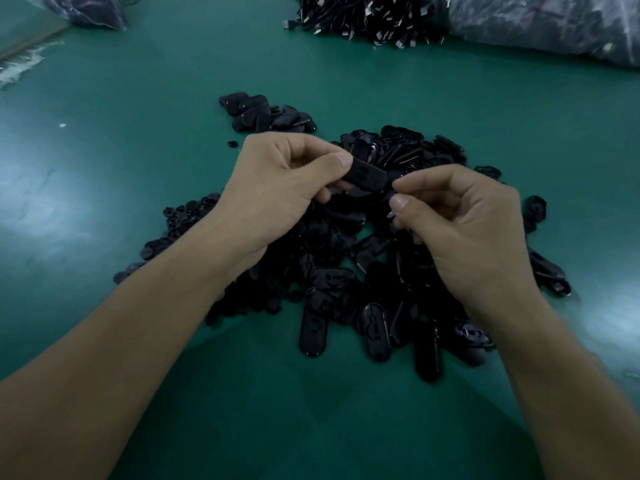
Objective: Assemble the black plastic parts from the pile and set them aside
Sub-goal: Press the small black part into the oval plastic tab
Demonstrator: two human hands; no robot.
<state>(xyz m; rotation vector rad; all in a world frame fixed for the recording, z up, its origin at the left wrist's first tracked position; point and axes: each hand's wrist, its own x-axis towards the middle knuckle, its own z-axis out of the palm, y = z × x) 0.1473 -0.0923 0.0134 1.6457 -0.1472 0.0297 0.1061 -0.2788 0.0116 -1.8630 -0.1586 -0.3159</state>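
1. Left hand [277, 181] pinches an oblong black part [367, 176] above the pile [346, 271] — thumb on top.
2. Right hand [467, 216], at the part's 3 o'clock, curls thumb against forefinger — whether it grips anything, I cannot tell.

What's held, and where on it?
Left hand pinches an oblong black part by its left end. Right hand is pinched beside it; cannot tell if it holds anything.
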